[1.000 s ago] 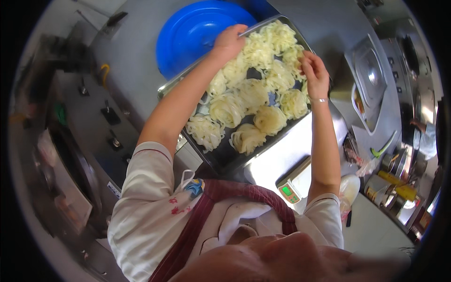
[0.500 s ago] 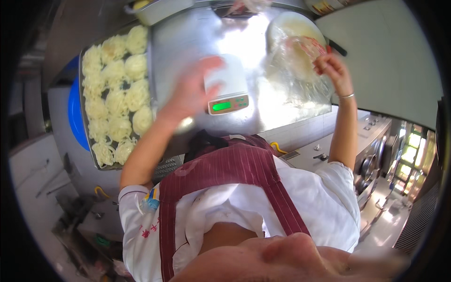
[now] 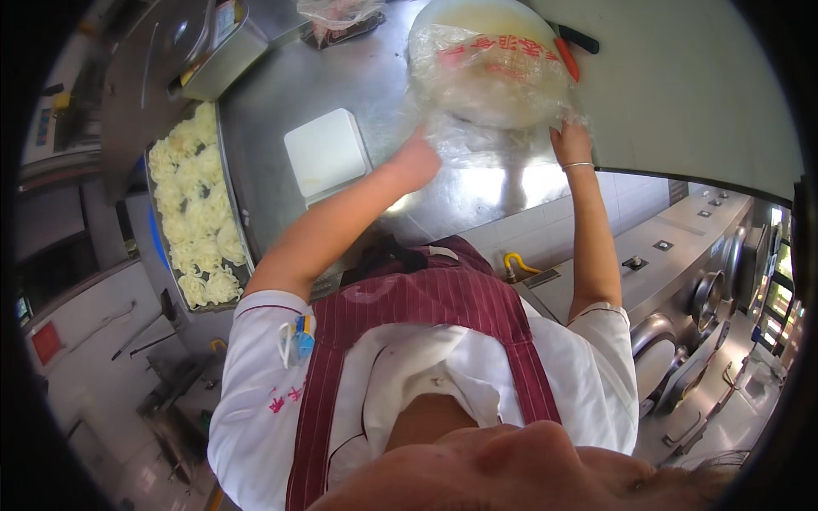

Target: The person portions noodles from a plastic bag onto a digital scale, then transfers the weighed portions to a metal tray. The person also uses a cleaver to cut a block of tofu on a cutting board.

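Note:
A thin clear plastic bag [image 3: 490, 64] with red print lies over a round, pale board or basin [image 3: 464, 13], and I cannot tell which. At its near left side my left hand [image 3: 417, 162] is closed on the bag's edge. My right hand [image 3: 573, 143], with a bracelet at the wrist, pinches the plastic at the near right. A white kitchen scale [image 3: 326, 153] rests on the steel table left of my left hand, with a bare top. Its display is not visible.
A metal tray [image 3: 234, 192] of noodle nests [image 3: 200, 213] runs along the table's left side. Behind it is a metal container [image 3: 226, 64]. A red handle [image 3: 567, 60] and a black handle [image 3: 579, 38] lie right of the round thing, by a pale green board [image 3: 682, 94].
My left hand has left the scale and moved right to the plastic, which is now spread over the round thing. My right hand has come lower and left. The view has shifted.

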